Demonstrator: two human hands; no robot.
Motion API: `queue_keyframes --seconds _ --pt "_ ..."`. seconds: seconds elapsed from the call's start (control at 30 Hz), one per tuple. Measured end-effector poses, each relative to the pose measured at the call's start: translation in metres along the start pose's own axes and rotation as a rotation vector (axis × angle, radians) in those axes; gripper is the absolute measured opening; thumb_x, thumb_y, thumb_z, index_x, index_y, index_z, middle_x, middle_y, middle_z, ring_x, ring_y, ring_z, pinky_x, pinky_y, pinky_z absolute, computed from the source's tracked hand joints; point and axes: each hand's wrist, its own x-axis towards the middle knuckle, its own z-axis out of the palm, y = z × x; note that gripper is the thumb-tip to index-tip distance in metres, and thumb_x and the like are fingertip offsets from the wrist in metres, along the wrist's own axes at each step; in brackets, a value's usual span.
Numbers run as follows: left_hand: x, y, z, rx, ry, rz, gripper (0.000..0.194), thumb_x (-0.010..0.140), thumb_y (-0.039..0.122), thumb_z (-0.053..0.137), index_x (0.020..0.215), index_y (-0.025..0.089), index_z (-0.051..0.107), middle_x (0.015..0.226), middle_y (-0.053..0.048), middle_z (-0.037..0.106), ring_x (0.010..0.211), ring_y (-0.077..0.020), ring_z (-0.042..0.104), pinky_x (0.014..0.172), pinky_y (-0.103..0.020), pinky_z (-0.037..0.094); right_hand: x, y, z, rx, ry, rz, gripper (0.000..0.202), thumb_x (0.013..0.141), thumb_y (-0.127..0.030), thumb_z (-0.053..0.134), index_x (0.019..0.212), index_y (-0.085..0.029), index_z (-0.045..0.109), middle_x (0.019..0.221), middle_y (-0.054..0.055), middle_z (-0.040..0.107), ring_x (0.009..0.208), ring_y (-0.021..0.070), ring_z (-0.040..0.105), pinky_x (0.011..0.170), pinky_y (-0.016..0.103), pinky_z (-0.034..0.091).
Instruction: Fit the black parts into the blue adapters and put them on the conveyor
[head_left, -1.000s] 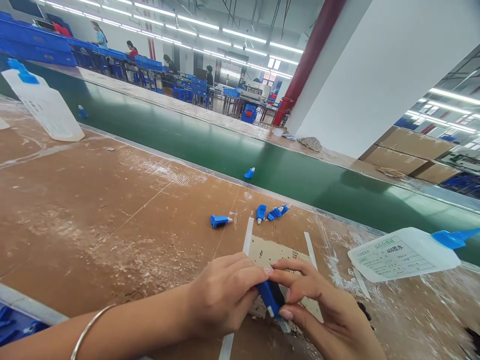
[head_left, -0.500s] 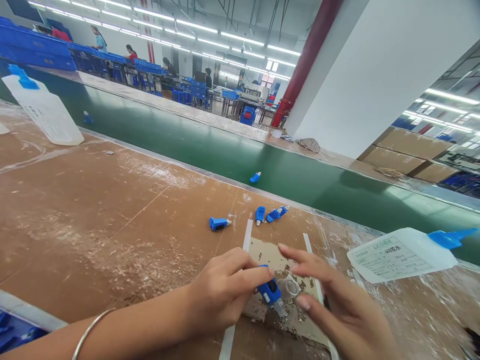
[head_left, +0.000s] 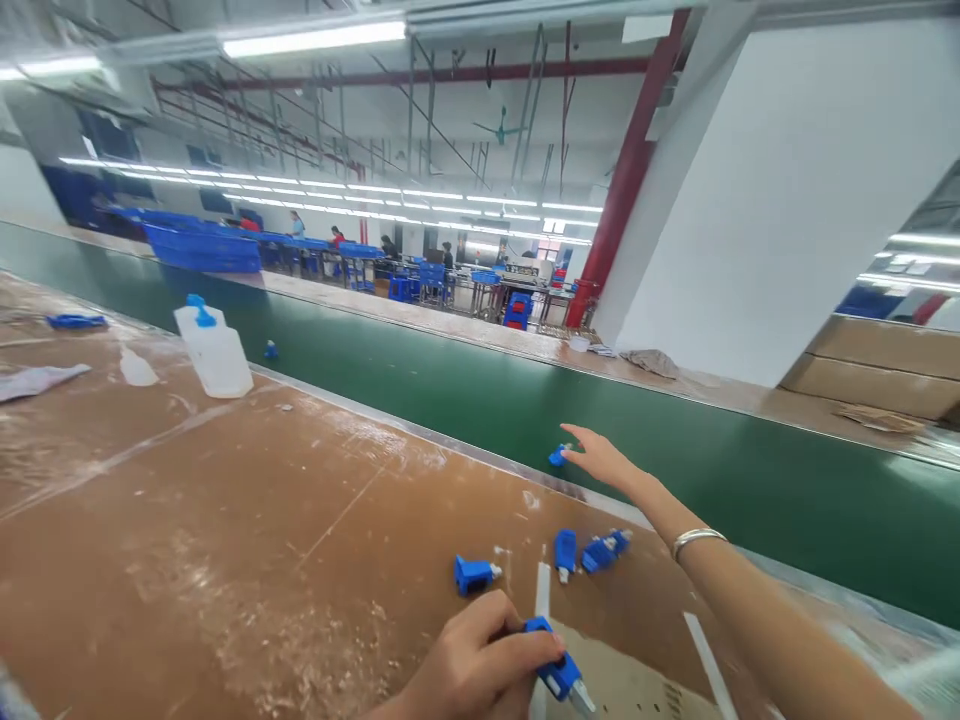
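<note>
One blue plastic piece with a clear tapered tip is clamped in the fingers of the left hand, low in the view, with one digit pressed across its upper face and the tip slanting down to the right. Beneath and beside it lies a tan cardboard patch on the brown, glue-smeared worktop, with one white tape strip near the left hand and another, the right-hand strip, farther right. The right hand is stretched out over the green conveyor belt, its fingers apart, just beside a small blue piece with a pale tip at the belt's near edge; whether they touch it cannot be told. A silver bangle circles the right wrist. Between the two hands, more blue pieces lie on the worktop: a single piece on its side, an upright-pointing piece with its pale tip toward the wearer, and, just right of that, a blurred blue cluster. Farther left stand a white squeeze bottle with a blue cap and a smaller whitish bottle, near a pale cloth. Another small blue piece sits on the belt beyond the capped bottle. Across the belt are blue crates and a crumpled brownish cloth.
</note>
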Motion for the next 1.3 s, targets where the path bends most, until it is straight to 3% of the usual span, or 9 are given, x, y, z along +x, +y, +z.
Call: queue_keyframes --seconds 0.1,0.23,0.43,0.57,0.73,0.87,0.93,1.07,1.3 --pt "-0.002 -0.014 0.005 0.073 0.061 0.003 0.022 0.099 0.015 0.043 0.104 0.022 0.064 0.067 0.001 0.04 0.051 -0.0105 0.036 0.042 -0.019 0.03 0.021 0.006 0.016 -0.034 -0.098 0.006 0.031 0.096 -0.036 0.063 0.121 -0.018 0.063 0.125 0.009 0.064 0.108 0.022 0.065 0.094 0.045 0.055" --pt "0.0 -0.018 0.001 0.071 0.046 -0.048 0.028 0.1 0.015 0.038 0.102 0.023 0.065 0.065 0.0 0.043 0.05 -0.0112 0.038 0.043 -0.021 0.031 0.022 0.01 0.018 -0.073 -0.147 0.023 0.028 0.096 -0.037 0.063 0.116 -0.018 0.064 0.12 0.008 0.066 0.105 0.021 0.065 0.092 0.044 0.056" --pt "0.012 -0.002 -0.019 0.002 -0.157 -0.285 0.041 0.085 0.004 0.047 0.121 0.02 0.059 0.083 -0.006 0.066 0.07 -0.0157 0.062 0.062 -0.024 0.054 -0.021 -0.004 0.004 -0.04 -0.189 -0.058 0.024 0.097 -0.037 0.06 0.111 -0.018 0.066 0.114 0.006 0.068 0.102 0.0195 0.066 0.093 0.043 0.055" --pt "0.016 0.003 -0.019 0.009 -0.143 -0.284 0.037 0.082 0.002 0.051 0.112 0.02 0.063 0.087 -0.004 0.07 0.072 -0.0139 0.066 0.066 -0.022 0.056 -0.053 -0.025 0.009 -0.016 -0.251 -0.137 0.021 0.094 -0.036 0.065 0.1 -0.016 0.068 0.103 0.004 0.071 0.094 0.0177 0.068 0.089 0.041 0.057" --pt "0.019 0.002 -0.018 0.059 -0.12 -0.245 0.028 0.081 0.005 0.054 0.103 0.017 0.065 0.078 -0.001 0.068 0.065 -0.0118 0.063 0.059 -0.02 0.053 -0.113 -0.069 -0.004 0.071 -0.067 -0.273 0.026 0.101 -0.035 0.05 0.114 -0.021 0.068 0.129 0.011 0.067 0.123 0.025 0.061 0.108 0.052 0.047" --pt "0.02 0.004 -0.019 0.058 -0.171 -0.287 0.023 0.081 0.007 0.056 0.099 0.016 0.067 0.079 -0.002 0.069 0.067 -0.0129 0.063 0.059 -0.022 0.052 -0.183 -0.112 -0.016 0.11 -0.036 -0.454 0.029 0.096 -0.045 0.059 0.117 -0.027 0.067 0.126 0.005 0.071 0.12 0.0223 0.063 0.105 0.042 0.052" --pt "0.019 0.006 -0.019 0.042 -0.191 -0.318 0.022 0.081 0.008 0.056 0.098 0.016 0.068 0.079 -0.002 0.069 0.067 -0.0131 0.064 0.061 -0.022 0.052 -0.208 -0.124 -0.012 0.002 0.145 -0.596 0.03 0.096 -0.04 0.06 0.12 -0.023 0.064 0.121 0.008 0.073 0.111 0.0224 0.067 0.095 0.039 0.057" --pt "0.018 0.013 -0.02 -0.008 -0.206 -0.308 0.02 0.083 0.009 0.055 0.096 0.017 0.067 0.078 -0.002 0.069 0.065 -0.0126 0.063 0.061 -0.022 0.053 -0.23 -0.127 0.008 -0.188 0.408 -0.68 0.022 0.099 -0.024 0.053 0.118 -0.017 0.063 0.105 0.009 0.076 0.092 0.0213 0.07 0.079 0.037 0.06" --pt "0.015 0.03 -0.017 -0.101 -0.278 -0.21 0.023 0.079 0.007 0.055 0.096 0.016 0.067 0.069 0.002 0.061 0.057 -0.0098 0.057 0.052 -0.018 0.046 -0.262 -0.126 0.036 -0.276 0.508 -0.591 0.025 0.099 -0.014 0.045 0.116 -0.012 0.063 0.099 0.011 0.074 0.089 0.0242 0.068 0.077 0.04 0.057"
